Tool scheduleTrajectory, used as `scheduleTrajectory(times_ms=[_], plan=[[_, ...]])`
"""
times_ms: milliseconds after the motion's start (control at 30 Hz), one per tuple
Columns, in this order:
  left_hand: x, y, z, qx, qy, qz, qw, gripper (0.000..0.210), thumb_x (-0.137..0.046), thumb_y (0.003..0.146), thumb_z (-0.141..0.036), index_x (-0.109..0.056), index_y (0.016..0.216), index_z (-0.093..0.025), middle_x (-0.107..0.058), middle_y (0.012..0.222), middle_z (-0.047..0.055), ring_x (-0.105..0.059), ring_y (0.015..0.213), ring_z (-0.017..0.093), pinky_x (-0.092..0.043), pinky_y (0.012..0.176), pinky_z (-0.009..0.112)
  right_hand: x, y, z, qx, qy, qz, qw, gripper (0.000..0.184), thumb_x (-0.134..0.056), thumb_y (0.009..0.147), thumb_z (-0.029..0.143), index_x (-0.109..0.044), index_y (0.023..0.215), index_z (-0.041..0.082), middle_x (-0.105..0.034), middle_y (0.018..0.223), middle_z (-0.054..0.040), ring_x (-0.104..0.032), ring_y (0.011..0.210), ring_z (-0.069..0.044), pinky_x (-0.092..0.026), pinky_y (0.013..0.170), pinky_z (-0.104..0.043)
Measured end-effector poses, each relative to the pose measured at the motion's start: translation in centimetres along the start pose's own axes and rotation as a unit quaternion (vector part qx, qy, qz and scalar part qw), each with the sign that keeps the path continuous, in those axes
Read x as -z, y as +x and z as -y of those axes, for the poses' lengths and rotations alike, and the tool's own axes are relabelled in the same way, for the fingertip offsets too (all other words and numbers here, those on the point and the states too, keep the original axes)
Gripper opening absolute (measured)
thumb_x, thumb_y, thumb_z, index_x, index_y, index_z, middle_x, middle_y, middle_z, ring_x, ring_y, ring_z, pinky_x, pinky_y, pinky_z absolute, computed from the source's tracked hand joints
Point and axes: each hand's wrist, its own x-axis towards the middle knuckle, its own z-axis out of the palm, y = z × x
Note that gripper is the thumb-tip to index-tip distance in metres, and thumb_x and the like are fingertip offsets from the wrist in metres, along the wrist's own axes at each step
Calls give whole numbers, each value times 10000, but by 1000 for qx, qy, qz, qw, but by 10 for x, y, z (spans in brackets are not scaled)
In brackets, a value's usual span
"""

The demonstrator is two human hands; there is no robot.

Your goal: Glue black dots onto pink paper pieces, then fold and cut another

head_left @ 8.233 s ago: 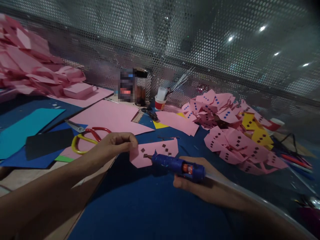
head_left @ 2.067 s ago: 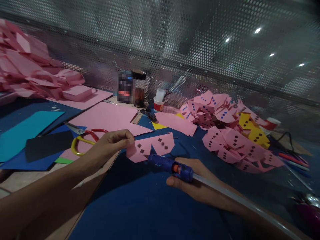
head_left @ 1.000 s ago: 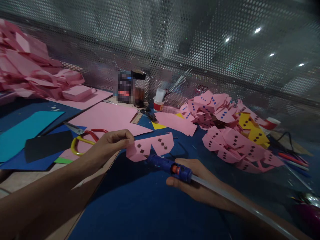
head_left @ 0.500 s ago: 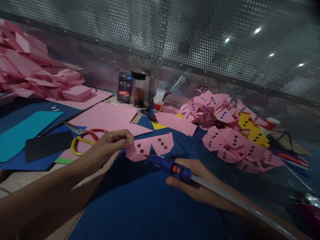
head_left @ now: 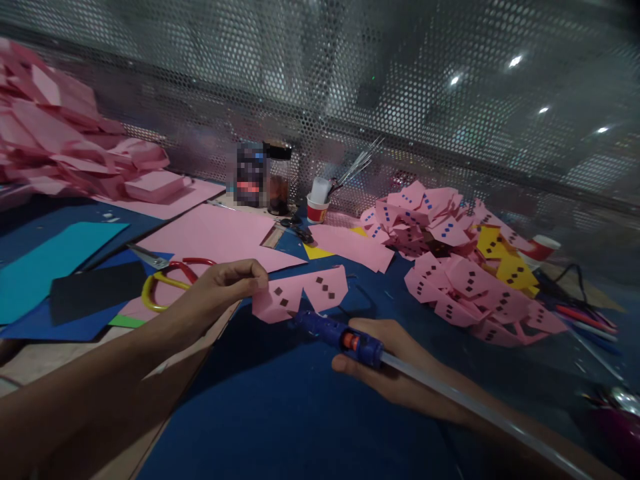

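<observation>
Between thumb and fingers, my left hand (head_left: 234, 283) pinches the left end of a pink paper cutout (head_left: 325, 290) with dark diamond shapes and a V-shaped notch. Wrapped around a blue glue gun (head_left: 323, 328) is my right hand (head_left: 390, 363); a long clear glue stick (head_left: 450, 390) runs out of the gun's back. The gun's tip meets or nearly meets the cutout's lower edge near the notch; I cannot tell if it touches. Beside my left wrist lie scissors (head_left: 155, 293) with yellow and red handles.
A pile of diamond-marked pink pieces (head_left: 470, 290) lies to the right. Folded pink paper (head_left: 50, 133) is heaped at the far left. Pink sheets (head_left: 215, 233), a black card (head_left: 100, 291), a paper cup (head_left: 317, 210) and a jar (head_left: 278, 183) stand or lie before the perforated metal wall (head_left: 320, 80).
</observation>
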Motion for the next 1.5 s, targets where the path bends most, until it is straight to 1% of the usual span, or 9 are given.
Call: scheduleTrajectory(times_ms=[533, 700, 833, 900, 1000, 1100, 1200, 1333, 1500], plan=[[-1, -1, 0, 1, -21, -2, 1000, 177, -702, 861, -296, -660, 735, -181, -596, 623, -27, -488, 592, 102, -325, 542, 230, -1, 0, 2, -13, 20, -7, 1000, 411, -705, 937, 377, -408, 714, 200, -395, 713, 59, -370, 622, -84, -268, 551, -245], [-2, -1, 0, 21, -27, -3, 999, 184, -702, 864, -299, -658, 718, -197, -587, 584, -29, -467, 533, 92, -291, 478, 210, 0, -2, -1, -55, 59, -9, 997, 380, -760, 886, 408, -477, 744, 197, -395, 686, 61, -364, 609, -84, -277, 535, -230], [-6, -1, -2, 12, -38, -15, 999, 185, -708, 833, -285, -658, 681, -192, -576, 564, -22, -470, 527, 91, -298, 467, 198, 3, -4, 3, -136, 93, -41, 985, 366, -782, 844, 506, -587, 820, 198, -463, 690, 44, -434, 623, -106, -332, 529, -224], [-8, -1, -3, 14, -40, -22, 999, 175, -707, 828, -278, -661, 682, -194, -565, 545, -31, -437, 497, 79, -275, 450, 193, 5, -4, 5, -158, 113, -24, 981, 382, -751, 860, 559, -636, 874, 195, -517, 699, 30, -473, 619, -111, -367, 532, -226], [-9, -1, -3, 15, -32, -25, 999, 179, -711, 832, -291, -665, 687, -195, -564, 531, -36, -406, 471, 70, -253, 438, 193, 7, -1, 4, -162, 183, 3, 970, 373, -771, 853, 537, -659, 933, 191, -580, 741, 21, -487, 589, -90, -410, 544, -219], [-8, -1, -1, 5, -19, -29, 999, 205, -706, 845, -322, -666, 691, -193, -599, 559, -18, -476, 516, 89, -308, 472, 196, 8, 1, -2, -152, 225, -14, 962, 355, -813, 831, 483, -654, 963, 194, -611, 771, 25, -485, 567, -70, -423, 553, -207], [-7, -1, 1, 1, 0, -26, 1000, 215, -698, 847, -334, -660, 689, -193, -602, 566, -10, -516, 549, 109, -354, 506, 211, 6, 1, -6, -161, 201, -11, 966, 368, -796, 837, 513, -656, 966, 198, -605, 763, 24, -494, 566, -76, -417, 538, -210], [-7, -1, -1, 2, -2, -19, 1000, 192, -686, 849, -300, -659, 689, -197, -605, 576, -13, -518, 559, 111, -374, 527, 221, 4, -1, 0, -178, 98, -5, 979, 356, -769, 849, 534, -682, 943, 202, -587, 757, 10, -517, 621, -112, -401, 526, -223], [-9, -1, -4, -1, -11, -17, 1000, 183, -689, 847, -285, -665, 688, -198, -611, 580, -21, -515, 560, 113, -390, 546, 226, 0, 0, 3, -112, 83, -28, 990, 339, -770, 857, 467, -582, 793, 193, -460, 713, 34, -417, 635, -105, -312, 517, -221]])
